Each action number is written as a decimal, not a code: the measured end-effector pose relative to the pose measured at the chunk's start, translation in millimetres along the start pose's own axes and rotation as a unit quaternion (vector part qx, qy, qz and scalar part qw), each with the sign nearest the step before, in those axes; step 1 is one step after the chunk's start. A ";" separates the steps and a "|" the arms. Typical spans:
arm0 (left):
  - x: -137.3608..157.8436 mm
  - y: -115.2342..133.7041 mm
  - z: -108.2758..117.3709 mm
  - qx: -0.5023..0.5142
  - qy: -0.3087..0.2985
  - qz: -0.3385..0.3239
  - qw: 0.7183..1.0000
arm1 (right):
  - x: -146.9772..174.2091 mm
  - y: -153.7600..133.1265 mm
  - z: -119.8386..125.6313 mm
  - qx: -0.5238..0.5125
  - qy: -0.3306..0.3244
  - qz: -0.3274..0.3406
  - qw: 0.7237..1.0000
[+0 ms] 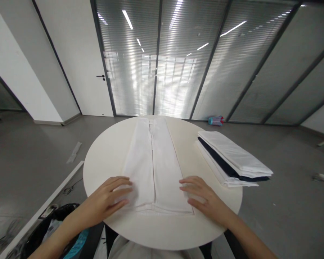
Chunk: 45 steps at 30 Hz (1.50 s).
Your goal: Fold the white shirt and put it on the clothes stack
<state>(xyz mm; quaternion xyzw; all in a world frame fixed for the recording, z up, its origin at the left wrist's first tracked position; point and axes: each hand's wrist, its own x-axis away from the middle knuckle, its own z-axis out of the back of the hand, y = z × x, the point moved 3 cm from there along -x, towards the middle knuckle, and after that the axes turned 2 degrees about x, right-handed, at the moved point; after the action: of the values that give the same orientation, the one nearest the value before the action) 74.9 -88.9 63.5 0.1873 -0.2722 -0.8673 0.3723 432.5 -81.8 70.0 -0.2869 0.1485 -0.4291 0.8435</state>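
Observation:
A white folded cloth garment [166, 169] lies flat on the round table, its two long sides meeting along a seam down the middle. At its near left edge is my left hand [113, 196], fingers apart and reaching over the fabric's border. My right hand [198, 192] is at the opposite near edge, fingers spread, the tips over the cloth. Neither hand grips anything; whether the fingertips press on the fabric I cannot tell. Right of it sits a stack of folded cloths [234, 153], white with a dark navy one between.
The round white table [105, 154] stands on a grey floor before a glass partition. A bin with a black liner [47, 219] stands at the lower left, near a white floor strip [54, 194]. A blue and red item [216, 121] lies by the glass.

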 end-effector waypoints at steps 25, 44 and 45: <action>-53.7 2.9 -19.0 0.058 -0.173 -0.084 0.980 | -25.8 15.4 -7.2 0.103 -0.134 0.004 0.986; 37.4 -31.8 -1.5 0.097 -0.101 -0.023 0.990 | 26.6 5.8 -8.4 0.027 0.013 0.060 0.998; 39.1 -29.8 -2.4 0.089 -0.101 -0.029 0.990 | 26.9 3.3 -6.7 0.012 0.015 0.057 0.998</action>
<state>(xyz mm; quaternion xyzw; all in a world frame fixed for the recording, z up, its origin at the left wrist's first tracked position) 34.5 -101.9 38.7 0.1391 -0.3791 -0.8645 0.2994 447.1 -104.4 62.5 -0.2610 0.1725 -0.3861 0.8678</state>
